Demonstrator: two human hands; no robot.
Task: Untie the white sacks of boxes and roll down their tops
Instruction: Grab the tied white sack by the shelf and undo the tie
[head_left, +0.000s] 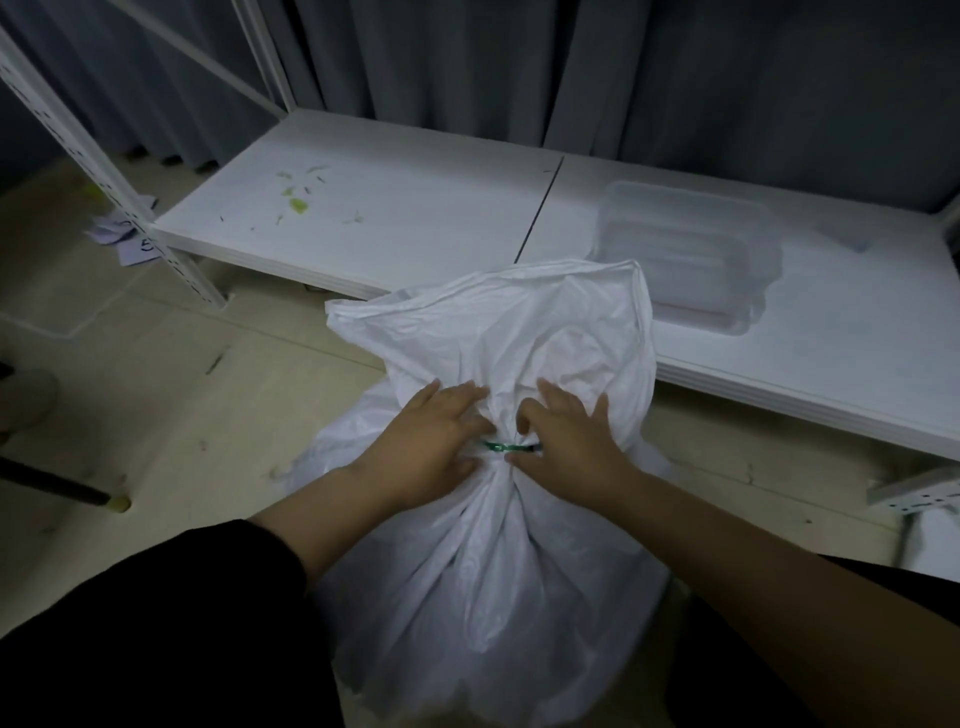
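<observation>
Head view: fingers (470, 402) around sack (498, 545) neck.

Ahead of you: low white shelf board (395, 218) in two panels, dark seam (540, 208) between them. Left panel has green smears and scraps (298, 205) on it. Right panel carries a clear rectangular plastic container (691, 254) — contents too blurred to tell. Grey pleated curtain (519, 62) hangs behind the shelf. White perforated metal upright (104, 171) stands at your left, with scattered white paper slips (130, 239) on the beige floor (171, 395) by its foot. Dark rod (52, 486) lies at far left — another white perforated bracket (919, 493) at far right.
</observation>
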